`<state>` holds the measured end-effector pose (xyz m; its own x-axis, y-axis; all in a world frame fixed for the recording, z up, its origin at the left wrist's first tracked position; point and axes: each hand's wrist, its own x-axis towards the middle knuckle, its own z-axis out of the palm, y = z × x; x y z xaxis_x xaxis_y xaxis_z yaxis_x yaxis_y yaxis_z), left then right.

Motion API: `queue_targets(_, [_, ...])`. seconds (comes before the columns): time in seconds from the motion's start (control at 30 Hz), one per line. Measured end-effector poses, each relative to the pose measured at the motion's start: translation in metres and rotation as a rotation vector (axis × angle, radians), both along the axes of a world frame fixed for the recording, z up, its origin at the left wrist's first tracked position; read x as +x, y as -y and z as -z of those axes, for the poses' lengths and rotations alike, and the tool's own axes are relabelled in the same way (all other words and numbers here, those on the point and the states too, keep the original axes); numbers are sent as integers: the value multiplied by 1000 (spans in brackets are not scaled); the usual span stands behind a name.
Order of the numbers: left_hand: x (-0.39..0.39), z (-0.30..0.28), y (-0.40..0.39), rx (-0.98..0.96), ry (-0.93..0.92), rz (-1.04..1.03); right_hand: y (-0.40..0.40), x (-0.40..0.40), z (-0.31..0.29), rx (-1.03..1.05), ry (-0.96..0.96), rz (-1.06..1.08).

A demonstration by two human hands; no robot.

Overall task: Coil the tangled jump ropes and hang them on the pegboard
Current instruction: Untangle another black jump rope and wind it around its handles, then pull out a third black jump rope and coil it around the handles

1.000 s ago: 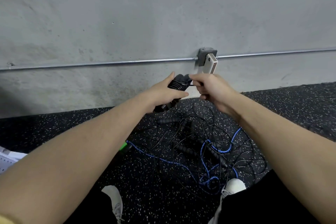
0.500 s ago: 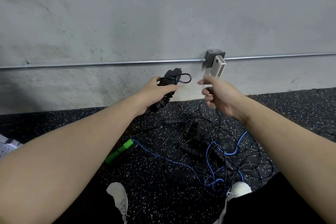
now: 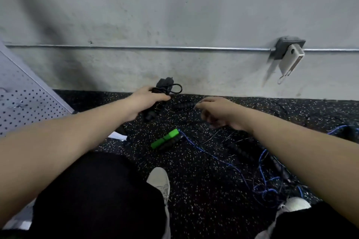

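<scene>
My left hand [image 3: 144,101] grips a coiled black jump rope [image 3: 166,88], its handles bundled together and a small loop sticking out at the top. My right hand [image 3: 217,112] hovers just to the right with loosely curled fingers and holds nothing. A tangle of black and blue ropes [image 3: 260,163] lies on the floor at the right. A green-handled rope [image 3: 165,138] with a blue cord lies in the middle. The grey pegboard [image 3: 23,103] leans at the far left.
A concrete wall with a metal conduit [image 3: 155,48] and a junction box [image 3: 287,48] stands ahead. The floor is black speckled rubber. My knees and white shoes [image 3: 160,180] are at the bottom. A white paper scrap [image 3: 118,136] lies beside my left forearm.
My right hand let go of the coiled rope and drew away to the right. The view swung left, bringing the pegboard into sight. My left hand kept its hold on the bundle.
</scene>
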<state>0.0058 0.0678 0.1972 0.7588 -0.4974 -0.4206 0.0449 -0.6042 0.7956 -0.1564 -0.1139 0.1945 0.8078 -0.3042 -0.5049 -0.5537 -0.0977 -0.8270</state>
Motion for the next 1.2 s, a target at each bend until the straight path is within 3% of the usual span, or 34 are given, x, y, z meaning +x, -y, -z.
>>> queue_targets(0.37, [38,190,-79,288,-113,-127,-42,79,131,141,-154,-40])
queue_targets(0.57, [37,265,-102,538,-18,40,-46,86,195,166,-288,-46])
queue_targets(0.77, [41,299,-111,762,15,197,-41,80,220,183,-353,-8])
queue_targets(1.07, [47,277,-66,573,255,357,-31,64,217,160,-359,11])
queue_targets(1.2, [40,278,-38,481,216,412,-30,61,222,170,-355,18])
